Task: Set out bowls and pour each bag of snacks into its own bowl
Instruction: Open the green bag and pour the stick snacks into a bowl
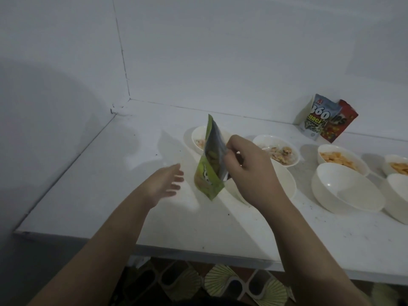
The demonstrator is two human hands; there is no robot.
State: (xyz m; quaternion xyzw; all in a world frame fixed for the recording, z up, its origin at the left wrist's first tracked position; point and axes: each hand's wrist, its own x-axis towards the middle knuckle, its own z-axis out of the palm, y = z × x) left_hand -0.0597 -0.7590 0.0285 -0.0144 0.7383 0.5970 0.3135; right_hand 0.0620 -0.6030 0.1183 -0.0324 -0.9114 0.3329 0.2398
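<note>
My right hand [249,168] pinches a green snack bag [209,160] by its edge, holding it above the white table beside an empty white bowl [284,182] that my hand partly hides. My left hand [167,184] hovers just left of the bag, fingers spread and holding nothing. Behind the bag, a bowl [198,135] holds a few snacks. To its right is another bowl [278,149] with mixed snacks. Two bowls [340,157] [395,165] hold orange pieces. An empty bowl [346,188] sits at front right.
Two more snack bags, a white one [318,118] and a red one [340,127], lean against the back wall. Another bowl [397,195] is cut off at the right edge. Walls close the table's left and back; its front edge [198,255] is near me.
</note>
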